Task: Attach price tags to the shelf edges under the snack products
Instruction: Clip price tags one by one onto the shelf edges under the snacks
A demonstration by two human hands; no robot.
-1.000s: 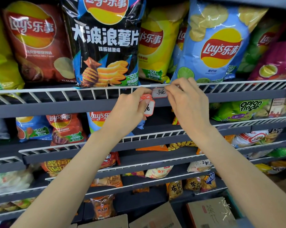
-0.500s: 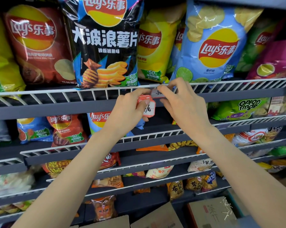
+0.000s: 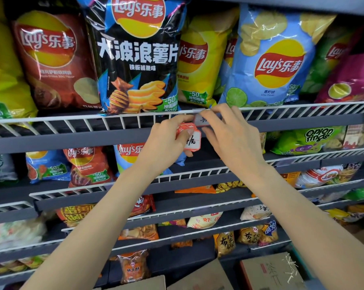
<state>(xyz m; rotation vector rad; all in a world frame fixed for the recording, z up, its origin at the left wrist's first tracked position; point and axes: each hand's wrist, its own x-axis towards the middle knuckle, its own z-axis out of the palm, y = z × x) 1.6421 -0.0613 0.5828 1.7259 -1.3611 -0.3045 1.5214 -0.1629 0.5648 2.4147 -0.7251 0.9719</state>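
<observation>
Both hands are up at the white wire rail [image 3: 72, 119] of the top shelf, below the black Lay's bag [image 3: 138, 59] and the light-blue lime Lay's bag [image 3: 269, 59]. My left hand [image 3: 168, 141] grips a small stack of red-and-white price tags [image 3: 190, 137] against its palm; the front tag carries handwriting. My right hand [image 3: 229, 135] pinches a single price tag [image 3: 202, 120] against the rail, fingers curled over the wire. My fingers hide most of that tag.
A dark grey shelf edge [image 3: 51, 143] runs under the rail. Red, yellow, green and pink chip bags fill the top shelf. Lower shelves hold smaller snack packs and an onion rings bag [image 3: 311, 141]. Cardboard boxes [image 3: 271, 271] sit at the bottom.
Both hands stayed at the rail. My right fingers have closed further over the single tag and the wire. My left hand shifted slightly right with its stack of tags.
</observation>
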